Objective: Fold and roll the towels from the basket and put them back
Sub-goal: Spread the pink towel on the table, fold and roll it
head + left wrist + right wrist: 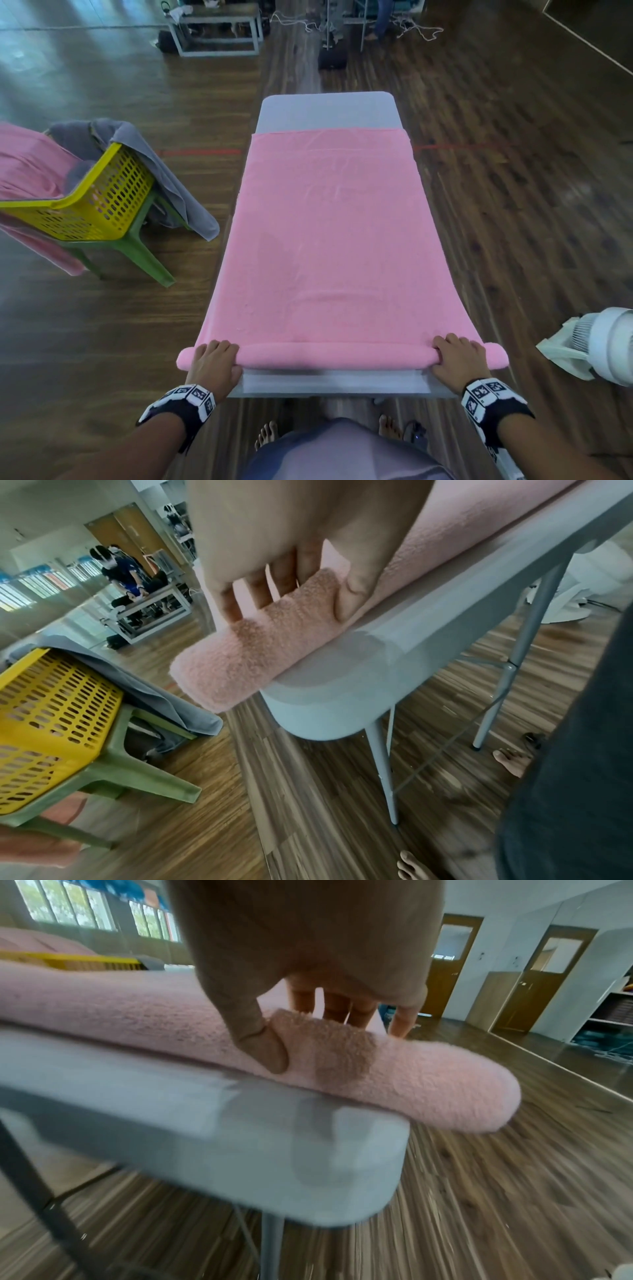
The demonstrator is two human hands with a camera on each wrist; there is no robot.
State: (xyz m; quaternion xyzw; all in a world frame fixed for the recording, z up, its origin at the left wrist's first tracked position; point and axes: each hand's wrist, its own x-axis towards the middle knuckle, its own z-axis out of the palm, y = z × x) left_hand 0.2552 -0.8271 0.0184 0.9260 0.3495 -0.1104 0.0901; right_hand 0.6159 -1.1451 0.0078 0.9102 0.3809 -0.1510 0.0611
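A pink towel (329, 222) lies folded lengthwise along the grey table (329, 109). Its near end is rolled into a thin tube (335, 355) by the table's front edge. My left hand (215, 359) grips the tube's left end (240, 656), fingers curled over the top and thumb (352, 596) behind. My right hand (459, 359) grips the right end (428, 1080) the same way, thumb (263, 1045) pressing into the roll. Both tube ends overhang the table's sides. The yellow basket (96, 202) stands to the left, with a grey towel (171, 178) and another pink towel (27, 164) draped over it.
The basket rests tilted on a green plastic stool (137, 250). A white fan (603, 346) stands close to the table's right front corner. Wooden floor surrounds the table. A metal bench (219, 31) and cables lie far behind. My bare feet (267, 435) are under the table's edge.
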